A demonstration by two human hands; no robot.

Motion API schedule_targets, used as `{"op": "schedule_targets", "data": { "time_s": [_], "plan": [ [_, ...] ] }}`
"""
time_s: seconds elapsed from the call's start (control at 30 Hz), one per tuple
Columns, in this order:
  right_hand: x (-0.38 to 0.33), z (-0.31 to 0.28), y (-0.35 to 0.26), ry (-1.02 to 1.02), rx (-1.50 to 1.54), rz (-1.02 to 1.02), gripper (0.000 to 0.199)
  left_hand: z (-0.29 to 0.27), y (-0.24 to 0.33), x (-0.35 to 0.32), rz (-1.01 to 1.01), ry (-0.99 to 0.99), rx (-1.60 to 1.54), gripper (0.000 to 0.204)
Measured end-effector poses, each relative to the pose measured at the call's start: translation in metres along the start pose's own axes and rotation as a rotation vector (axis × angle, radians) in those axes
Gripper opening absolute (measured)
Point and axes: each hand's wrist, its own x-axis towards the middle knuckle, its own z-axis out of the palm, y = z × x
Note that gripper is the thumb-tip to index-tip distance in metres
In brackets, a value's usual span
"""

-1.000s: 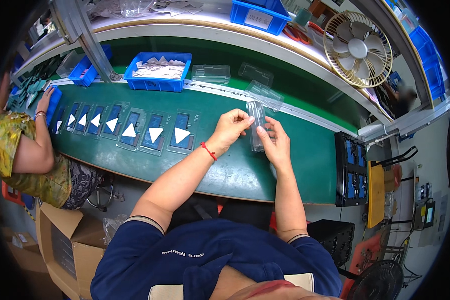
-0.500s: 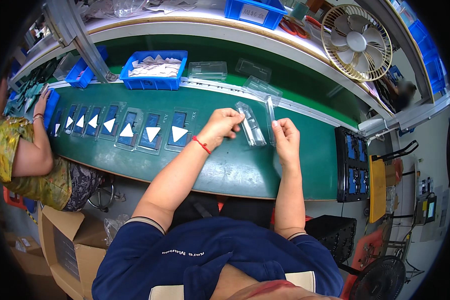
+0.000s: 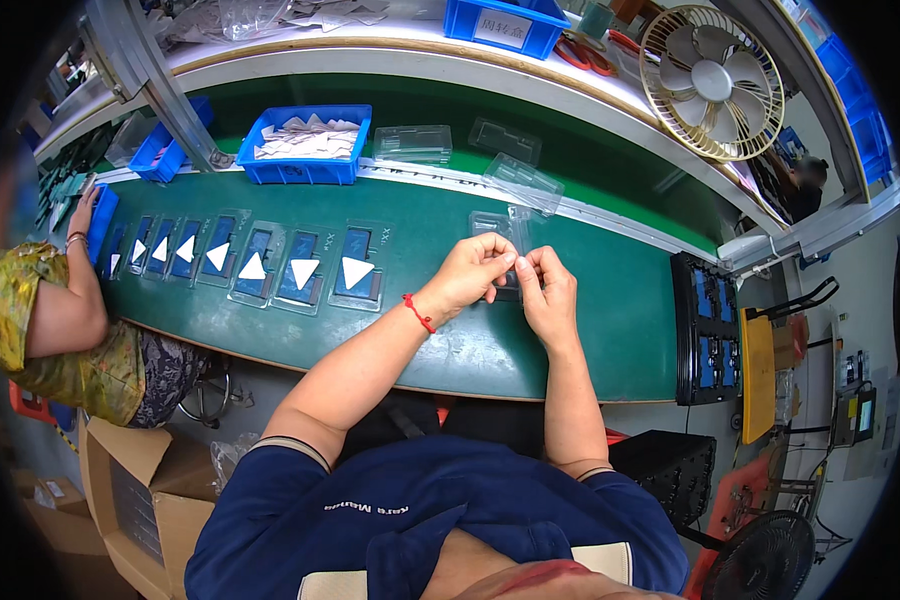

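Observation:
My left hand (image 3: pixel 475 270) and my right hand (image 3: pixel 550 295) meet at the fingertips above the green table, both closed in a pinch. Beneath and behind them is a clear plastic blister case (image 3: pixel 492 226), partly covered by my fingers. My right fingertips pinch clear plastic that seems to belong to this case. What lies between my left thumb and finger is hidden. To the left stands a row of several clear trays, each with a dark blue flat piece and a white triangle on it; the closest is this tray (image 3: pixel 358 265).
Blue bin (image 3: pixel 305 170) with white paper pieces stands at the table's back, beside empty clear cases (image 3: pixel 413 144). A clear case (image 3: pixel 523 184) leans behind my hands. Black trays (image 3: pixel 708 330) sit at the right end. A co-worker's arm (image 3: pixel 85 270) reaches in at left. A fan (image 3: pixel 712 82) hangs above.
My right hand has moved left and my left hand slightly right and down, so their fingertips now meet. The clear case, held apart and tilted before, now sits lower behind my fingers.

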Motion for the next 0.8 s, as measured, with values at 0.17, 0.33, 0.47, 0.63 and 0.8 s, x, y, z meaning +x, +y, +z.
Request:
{"op": "schedule_targets", "data": {
  "time_s": [0.17, 0.33, 0.47, 0.63, 0.8],
  "plan": [
    [-0.001, -0.008, 0.009, 0.170, 0.023, 0.056, 0.017, 0.000, -0.002, 0.003, -0.007, 0.076, -0.060, 0.010],
    [-0.011, -0.057, 0.036, 0.433, -0.402, 0.159, 0.022, -0.002, 0.001, 0.004, -0.090, 0.107, -0.005, 0.009],
    [-0.022, -0.074, 0.048, 0.505, -0.795, 0.246, 0.027, 0.015, 0.003, 0.001, -0.135, 0.051, 0.087, 0.012],
    [-0.005, -0.030, 0.003, 0.348, -0.482, -0.108, 0.021, 0.000, -0.016, 0.008, 0.241, 0.307, 0.507, 0.024],
    [0.012, 0.043, -0.024, -0.007, -0.674, -0.146, 0.031, -0.031, 0.000, 0.012, 0.260, 0.608, 0.314, 0.020]
  ]
}}
